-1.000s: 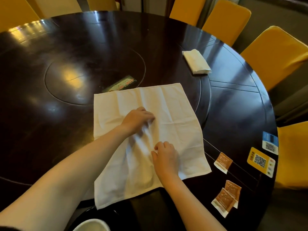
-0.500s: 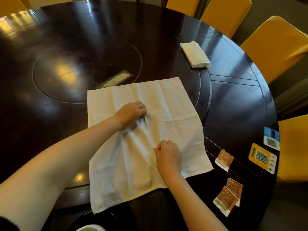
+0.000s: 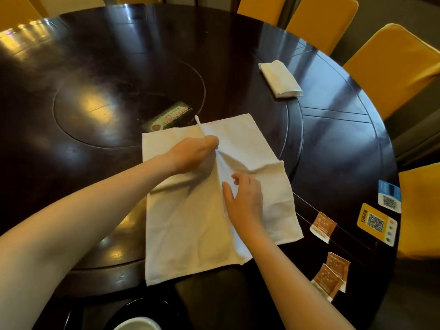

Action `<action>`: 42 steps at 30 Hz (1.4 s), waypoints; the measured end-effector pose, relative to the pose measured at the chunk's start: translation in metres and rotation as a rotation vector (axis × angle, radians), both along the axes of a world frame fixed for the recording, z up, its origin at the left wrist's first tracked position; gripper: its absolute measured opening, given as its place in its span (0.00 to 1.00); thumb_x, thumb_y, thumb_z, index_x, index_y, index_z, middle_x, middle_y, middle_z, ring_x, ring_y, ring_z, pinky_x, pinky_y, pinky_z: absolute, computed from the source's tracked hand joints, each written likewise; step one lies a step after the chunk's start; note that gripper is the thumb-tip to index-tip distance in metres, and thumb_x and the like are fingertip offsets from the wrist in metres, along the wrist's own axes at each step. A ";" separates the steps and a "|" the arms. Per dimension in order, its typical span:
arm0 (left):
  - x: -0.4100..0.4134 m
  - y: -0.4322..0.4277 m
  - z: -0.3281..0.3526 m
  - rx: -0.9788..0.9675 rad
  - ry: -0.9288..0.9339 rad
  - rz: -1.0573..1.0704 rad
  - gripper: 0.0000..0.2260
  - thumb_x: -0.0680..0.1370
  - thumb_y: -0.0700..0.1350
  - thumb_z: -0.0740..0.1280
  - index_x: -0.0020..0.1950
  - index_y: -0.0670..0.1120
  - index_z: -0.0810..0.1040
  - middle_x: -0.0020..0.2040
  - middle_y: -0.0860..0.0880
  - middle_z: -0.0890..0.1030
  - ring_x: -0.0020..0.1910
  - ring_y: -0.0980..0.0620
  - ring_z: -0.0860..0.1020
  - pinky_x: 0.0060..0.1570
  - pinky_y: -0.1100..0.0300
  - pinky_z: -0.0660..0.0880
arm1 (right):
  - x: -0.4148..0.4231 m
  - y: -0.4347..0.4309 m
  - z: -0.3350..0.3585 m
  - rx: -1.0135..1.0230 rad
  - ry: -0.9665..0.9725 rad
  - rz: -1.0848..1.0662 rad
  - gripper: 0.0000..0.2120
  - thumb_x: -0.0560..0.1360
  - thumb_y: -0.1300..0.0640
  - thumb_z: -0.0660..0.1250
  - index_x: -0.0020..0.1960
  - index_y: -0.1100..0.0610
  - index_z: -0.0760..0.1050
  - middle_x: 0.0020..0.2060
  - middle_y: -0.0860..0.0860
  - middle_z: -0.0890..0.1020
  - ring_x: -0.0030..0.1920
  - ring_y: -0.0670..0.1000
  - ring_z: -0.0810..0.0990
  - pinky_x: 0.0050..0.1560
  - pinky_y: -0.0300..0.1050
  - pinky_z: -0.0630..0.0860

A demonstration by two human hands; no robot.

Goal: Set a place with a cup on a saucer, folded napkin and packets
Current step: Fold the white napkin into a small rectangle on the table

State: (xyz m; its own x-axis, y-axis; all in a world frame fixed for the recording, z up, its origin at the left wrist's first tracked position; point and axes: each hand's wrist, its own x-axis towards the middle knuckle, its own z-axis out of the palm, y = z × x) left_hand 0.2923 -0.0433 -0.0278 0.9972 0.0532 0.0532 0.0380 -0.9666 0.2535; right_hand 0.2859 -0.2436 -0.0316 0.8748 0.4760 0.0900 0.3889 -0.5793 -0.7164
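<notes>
Since 0.5 s ago the left hand (image 3: 195, 154) has bunched the white napkin (image 3: 190, 229) into a raised ridge, and the right hand (image 3: 244, 198) has loosened from its fist. The left fingers are curled, pinching that ridge; the right fingers lie relaxed and slightly spread on the napkin, which lies on the dark table (image 3: 333, 151) near its front edge. 3 brown packets (image 3: 322, 225) lie to its right, not touching it.

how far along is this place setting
Early on. Done: one folded napkin lies at the far right. In hand: the left hand pinches up a fold in the spread napkin, the right hand rests on it. Left: three brown packets lie loose at the right; the cup sits at the near edge.
</notes>
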 end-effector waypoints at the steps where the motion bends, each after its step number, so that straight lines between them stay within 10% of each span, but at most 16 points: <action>1: -0.002 -0.003 0.008 -0.003 -0.049 -0.011 0.06 0.79 0.49 0.51 0.50 0.52 0.66 0.43 0.50 0.74 0.37 0.53 0.72 0.35 0.65 0.66 | 0.004 0.007 0.009 0.030 -0.007 0.013 0.15 0.76 0.52 0.64 0.59 0.59 0.73 0.53 0.54 0.77 0.55 0.52 0.72 0.55 0.46 0.71; 5: -0.001 -0.018 0.048 -0.024 -0.159 -0.021 0.10 0.79 0.52 0.48 0.45 0.52 0.66 0.33 0.57 0.68 0.31 0.55 0.69 0.33 0.64 0.63 | 0.021 0.032 0.046 -0.047 -0.033 0.077 0.10 0.78 0.52 0.60 0.50 0.58 0.75 0.47 0.55 0.79 0.49 0.55 0.76 0.48 0.50 0.74; 10: -0.008 -0.013 0.104 -0.017 -0.219 -0.108 0.10 0.79 0.44 0.60 0.58 0.43 0.74 0.52 0.44 0.77 0.45 0.48 0.77 0.43 0.57 0.72 | 0.033 0.031 0.087 0.162 0.013 -0.021 0.13 0.79 0.56 0.58 0.42 0.60 0.77 0.37 0.54 0.80 0.38 0.52 0.78 0.40 0.52 0.77; 15: -0.023 0.000 0.138 -0.081 -0.201 0.022 0.06 0.76 0.43 0.66 0.46 0.41 0.78 0.44 0.46 0.75 0.40 0.50 0.75 0.38 0.57 0.70 | 0.036 0.030 0.128 0.290 -0.075 0.010 0.10 0.79 0.58 0.59 0.43 0.58 0.78 0.36 0.49 0.79 0.35 0.45 0.75 0.33 0.38 0.70; 21: -0.049 -0.005 0.166 -0.366 -0.371 0.366 0.09 0.76 0.43 0.65 0.35 0.49 0.72 0.26 0.52 0.78 0.23 0.55 0.79 0.29 0.62 0.74 | 0.041 0.022 0.156 0.110 -0.063 0.210 0.09 0.78 0.55 0.59 0.44 0.56 0.76 0.38 0.49 0.78 0.38 0.49 0.75 0.37 0.46 0.72; 27: -0.069 -0.010 0.194 -0.140 -0.570 0.551 0.05 0.74 0.45 0.67 0.42 0.44 0.79 0.39 0.47 0.81 0.38 0.50 0.76 0.39 0.58 0.69 | 0.037 0.028 0.141 -0.279 -0.113 0.175 0.08 0.74 0.65 0.57 0.39 0.59 0.72 0.39 0.55 0.76 0.39 0.56 0.74 0.35 0.46 0.69; 42: -0.165 0.093 0.166 0.026 -0.633 0.701 0.04 0.71 0.36 0.71 0.43 0.36 0.80 0.49 0.39 0.79 0.50 0.42 0.77 0.50 0.59 0.69 | 0.062 0.111 0.139 0.202 -0.479 0.118 0.15 0.76 0.64 0.60 0.57 0.55 0.80 0.49 0.58 0.81 0.50 0.60 0.75 0.48 0.45 0.64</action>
